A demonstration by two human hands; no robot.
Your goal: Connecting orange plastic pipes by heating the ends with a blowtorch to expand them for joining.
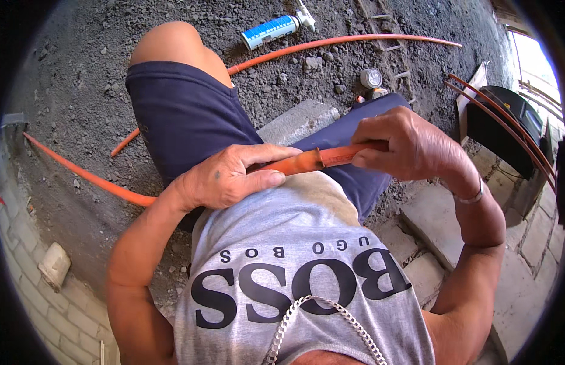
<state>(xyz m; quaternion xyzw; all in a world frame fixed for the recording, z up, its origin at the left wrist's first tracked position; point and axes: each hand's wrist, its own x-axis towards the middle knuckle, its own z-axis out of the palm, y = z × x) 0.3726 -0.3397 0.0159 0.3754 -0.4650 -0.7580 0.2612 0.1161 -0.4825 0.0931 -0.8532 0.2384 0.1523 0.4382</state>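
1. The single view looks steeply down from the person's head, through the left of two fisheye cameras.
2. Nearest, at the lower edge, is the grey shirt (276,222); the left hand (237,173) and right hand (407,146) sit close, mid-frame.
3. Gravel ground (94,109) spreads farther off, toward the upper edge.

Gravel (81,115), bare blockwork (36,292) — this looks like a building site.

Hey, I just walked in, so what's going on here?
Someone's left hand and right hand are gripping an orange pipe, one on each side of a joint. The pipe looks browned just left of the joint; how deep one piece sits in the other is hidden. A blue canister lies on the gravel ahead.
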